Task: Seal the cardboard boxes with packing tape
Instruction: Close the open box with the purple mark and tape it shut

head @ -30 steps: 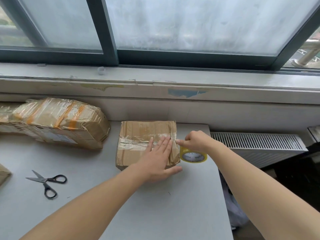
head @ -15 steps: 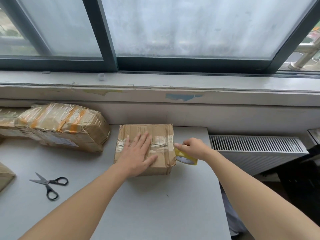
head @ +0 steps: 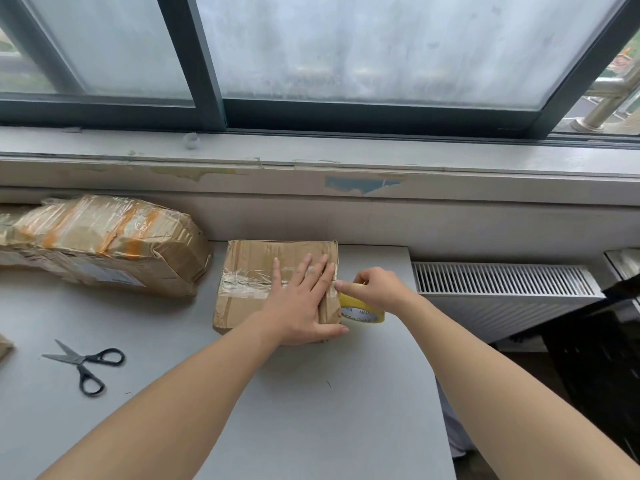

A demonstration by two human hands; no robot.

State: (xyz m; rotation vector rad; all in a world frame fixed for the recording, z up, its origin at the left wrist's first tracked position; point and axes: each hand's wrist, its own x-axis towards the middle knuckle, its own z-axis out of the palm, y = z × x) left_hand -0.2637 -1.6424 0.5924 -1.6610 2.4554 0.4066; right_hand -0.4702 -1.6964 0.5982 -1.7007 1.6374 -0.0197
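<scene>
A small brown cardboard box (head: pixel 256 261) lies on the grey table (head: pixel 311 410) near the wall, with a wrinkled strip of clear tape across its top. My left hand (head: pixel 301 306) presses flat on the right part of the box top, fingers straight over the tape. My right hand (head: pixel 374 287) grips a yellow roll of packing tape (head: pixel 363 311) right beside the box's right edge, its index finger pointing at that edge. The roll hangs against the box's right side, partly hidden by my fingers.
A larger box (head: pixel 104 244) wrapped in clear and orange tape lies at the left by the wall. Black-handled scissors (head: pixel 83 363) lie on the table's front left. A white radiator grille (head: pixel 502 282) sits right of the table edge. A cardboard corner (head: pixel 4 344) shows at far left.
My left hand slid left along the taped top, then back to the right end of the box. My right hand with the roll stayed at the box's right edge.
</scene>
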